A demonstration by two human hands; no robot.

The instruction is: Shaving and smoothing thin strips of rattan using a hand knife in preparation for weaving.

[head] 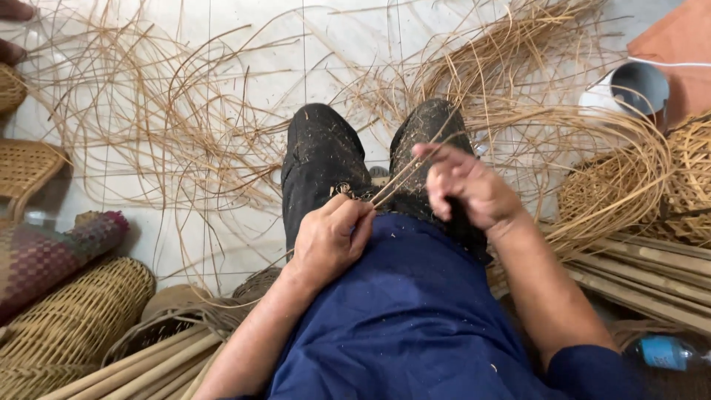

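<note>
Sitting on white tiled floor [244,81], person in blue garment [415,311]; loose cane strands [163,126] spread beyond it. Woven basket [74,315] lies left of garment, bamboo sticks [652,281] right. Above garment, left hand [329,241] pinches thin cane strip [400,178] w/ thumb & fingers; right hand [466,185] holds strip's upper part, fingers curled.

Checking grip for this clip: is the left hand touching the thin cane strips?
Touching. The head view shows the left hand pinching the cane strips between its fingertips.
</note>
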